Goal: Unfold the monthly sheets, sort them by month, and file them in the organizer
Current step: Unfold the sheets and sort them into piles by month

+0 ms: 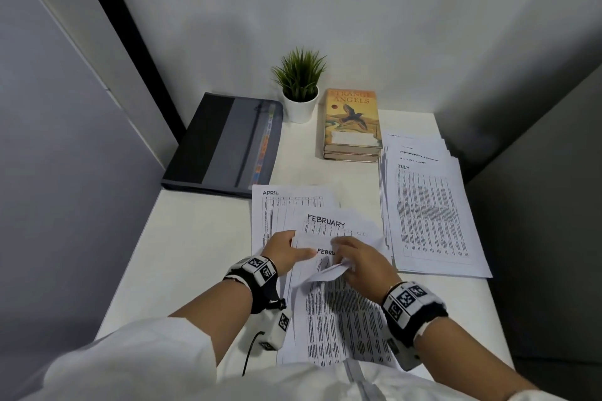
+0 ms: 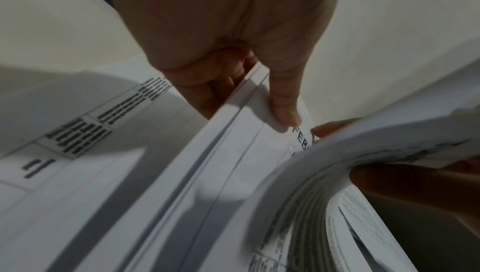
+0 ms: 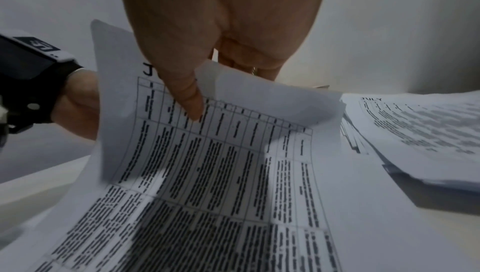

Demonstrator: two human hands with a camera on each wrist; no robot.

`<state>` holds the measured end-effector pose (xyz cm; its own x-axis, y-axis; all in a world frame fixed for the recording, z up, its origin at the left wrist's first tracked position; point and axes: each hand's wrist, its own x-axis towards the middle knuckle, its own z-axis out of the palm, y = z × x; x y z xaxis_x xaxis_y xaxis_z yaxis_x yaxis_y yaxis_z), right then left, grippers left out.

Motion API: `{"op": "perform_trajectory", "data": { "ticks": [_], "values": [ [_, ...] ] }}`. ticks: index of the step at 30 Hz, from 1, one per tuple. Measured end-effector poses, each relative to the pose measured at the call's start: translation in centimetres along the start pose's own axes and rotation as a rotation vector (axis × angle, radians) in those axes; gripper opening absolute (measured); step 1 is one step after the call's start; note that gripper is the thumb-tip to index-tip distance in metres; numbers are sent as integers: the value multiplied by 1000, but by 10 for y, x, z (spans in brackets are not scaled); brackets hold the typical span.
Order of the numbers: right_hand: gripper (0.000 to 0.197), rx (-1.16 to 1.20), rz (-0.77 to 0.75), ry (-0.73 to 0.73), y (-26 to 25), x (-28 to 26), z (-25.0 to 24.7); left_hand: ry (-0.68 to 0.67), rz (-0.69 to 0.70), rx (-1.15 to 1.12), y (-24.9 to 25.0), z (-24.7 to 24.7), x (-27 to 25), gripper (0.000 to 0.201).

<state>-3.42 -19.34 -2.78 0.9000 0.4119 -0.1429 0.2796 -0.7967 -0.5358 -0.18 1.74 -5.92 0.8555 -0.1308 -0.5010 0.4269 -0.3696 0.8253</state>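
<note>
Left hand (image 1: 282,251) pinching the FEBRUARY sheet (image 1: 325,252), right hand (image 1: 361,259) curling back the top sheet (image 3: 221,132) mid-table (image 1: 195,254). July stack (image 1: 430,215) right; organizer (image 1: 224,143) closed, far-left.

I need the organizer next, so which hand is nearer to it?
Left. The left hand lies below the organizer, toward the person; the right hand is farther right, on the sheets.
</note>
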Motion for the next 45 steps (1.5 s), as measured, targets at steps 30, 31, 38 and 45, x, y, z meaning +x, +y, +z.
{"op": "perform_trajectory", "data": {
  "ticks": [30,31,38,45],
  "values": [
    [14,93,-12,147,3,-19,26,55,-38,229,-14,3,5,31],
    [14,98,-9,146,3,-19,27,48,-22,192,-14,4,5,28],
    [15,77,-30,166,1,-19,29,55,8,11,-13,11,0,23],
    [14,103,3,177,1,-23,31,86,-9,134,-12,10,2,30]
  ]
}}
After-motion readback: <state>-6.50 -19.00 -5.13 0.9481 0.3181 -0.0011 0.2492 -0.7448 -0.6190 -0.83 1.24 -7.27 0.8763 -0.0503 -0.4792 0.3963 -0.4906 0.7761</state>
